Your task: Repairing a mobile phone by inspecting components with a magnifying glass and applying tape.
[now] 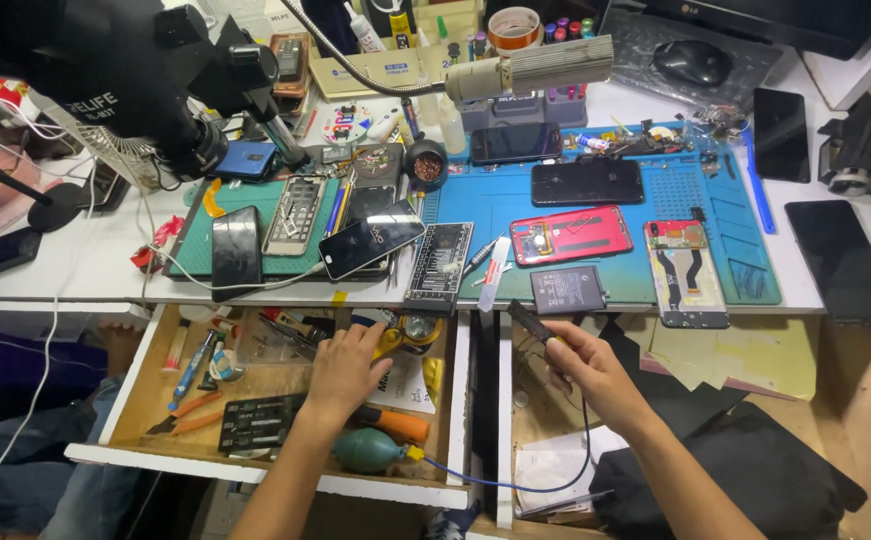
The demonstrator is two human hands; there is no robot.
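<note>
My left hand (344, 370) reaches into the open left wooden drawer (136, 380), fingers spread over the tools near a yellow tape roll (411, 332). My right hand (586, 365) hovers over the right drawer, pinching a small dark tool (531, 320) with a black cable trailing down from it. Just above that tool, on the blue work mat (496, 200), lie a black phone battery (568, 290) and a red opened phone (571, 235). Beside them rests another opened phone (686, 275) with its flex cables showing.
The left drawer holds a green rubber air blower (368, 450), an orange-handled tool (396, 422), pliers (188, 410) and a black tray (261, 425). Several phones cover the desk, along with a green mat (196, 255), a microscope (156, 80), a gooseneck lamp (536, 68) and a mouse (693, 62).
</note>
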